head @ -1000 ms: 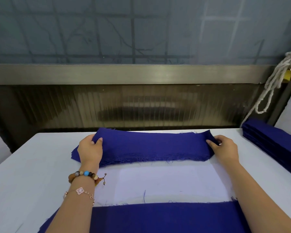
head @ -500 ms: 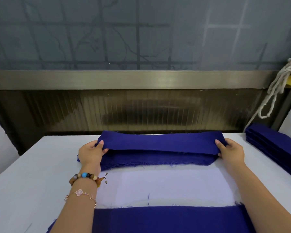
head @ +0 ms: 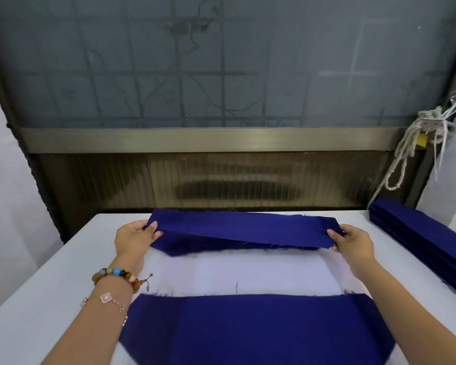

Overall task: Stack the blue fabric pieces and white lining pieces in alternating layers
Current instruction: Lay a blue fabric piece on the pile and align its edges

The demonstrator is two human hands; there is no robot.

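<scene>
A long blue fabric piece hangs lifted above a low stack of blue pieces at the far side of the table. My left hand pinches its left end and my right hand pinches its right end. In front of the stack lies a white lining piece. Nearest me, a wide blue fabric piece lies flat, partly under my forearms.
Everything rests on a white table. A second stack of blue pieces runs along its right edge. A dark panel and window frame stand close behind the table, with a white rope hanging at the right.
Both hands have peeled the top blue piece off the far stack and raised it. The view has tilted upward a little.
</scene>
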